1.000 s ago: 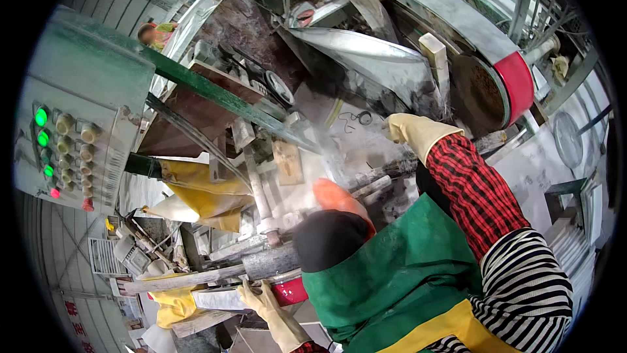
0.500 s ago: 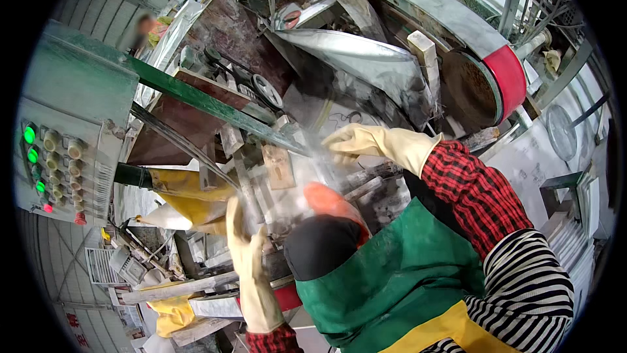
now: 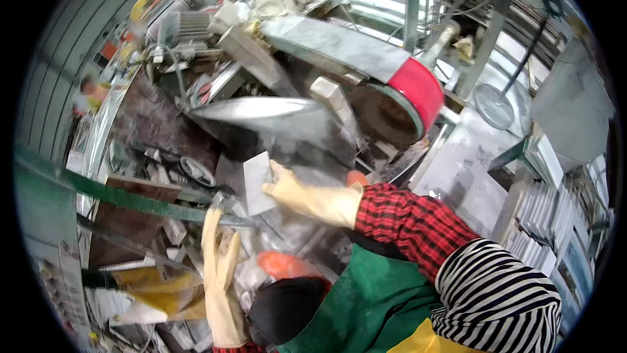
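Observation:
My right hand, in a cream rubber glove, pinches the edge of a flat pale tile between thumb and fingers. The tile stands steeply tilted over the dusty machine area. Lower left, my left hand, gloved alike, is raised with its fingers stretched and apart. Nothing is in it. Its fingertips come close to the end of a green metal bar. Between and below the hands lies a blurred orange thing, partly behind a rounded black shape.
A curved metal sheet and a red-ended machine housing stand beyond my hands. At right are a pale worktop and stacked slabs. Yellow cloth hangs at lower left. Far left, a person is in the background.
The view has swung to the right. My right hand now plainly shows the pale tile, which I could not make out clearly before. My left hand's fingers have spread wider.

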{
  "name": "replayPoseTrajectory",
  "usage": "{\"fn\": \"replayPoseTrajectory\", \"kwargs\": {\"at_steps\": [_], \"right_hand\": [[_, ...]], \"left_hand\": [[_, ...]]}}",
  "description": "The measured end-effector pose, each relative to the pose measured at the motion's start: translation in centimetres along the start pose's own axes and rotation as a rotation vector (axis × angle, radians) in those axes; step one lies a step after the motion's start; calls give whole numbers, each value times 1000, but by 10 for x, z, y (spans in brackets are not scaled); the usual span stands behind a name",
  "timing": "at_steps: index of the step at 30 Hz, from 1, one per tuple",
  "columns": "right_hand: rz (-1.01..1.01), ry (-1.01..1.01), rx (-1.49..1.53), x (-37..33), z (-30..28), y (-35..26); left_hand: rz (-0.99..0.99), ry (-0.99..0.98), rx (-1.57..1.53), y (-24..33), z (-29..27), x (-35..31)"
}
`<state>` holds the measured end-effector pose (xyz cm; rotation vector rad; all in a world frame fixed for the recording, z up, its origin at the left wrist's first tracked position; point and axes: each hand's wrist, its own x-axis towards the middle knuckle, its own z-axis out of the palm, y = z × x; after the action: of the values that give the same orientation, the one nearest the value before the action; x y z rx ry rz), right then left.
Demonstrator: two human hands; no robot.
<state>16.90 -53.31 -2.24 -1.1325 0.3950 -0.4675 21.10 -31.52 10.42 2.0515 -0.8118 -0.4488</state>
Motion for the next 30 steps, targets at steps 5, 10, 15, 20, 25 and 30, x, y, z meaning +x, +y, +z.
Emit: {"fn": "replayPoseTrajectory", "kwargs": {"at_steps": [5,10,15,20,25,30], "right_hand": [[202,320,-406,35,-32,1],[91,458,-262,51,-81,-12],[-328,443,-127,50,-140,-51],[-408,751,-80,26,-238,-115],[-249,950,-138,12,-327,-142],[-227,992,-425,28,-373,-136]], "left_hand": [[-132,328,708,-90,-72,-140],[-451,621,1053,-139,-92,-296],[-578,707,1335,-182,-75,-404],[-567,798,1283,-162,-48,-384],[-544,815,1281,-155,-43,-375],[-512,814,1285,-153,-44,-363]]}}
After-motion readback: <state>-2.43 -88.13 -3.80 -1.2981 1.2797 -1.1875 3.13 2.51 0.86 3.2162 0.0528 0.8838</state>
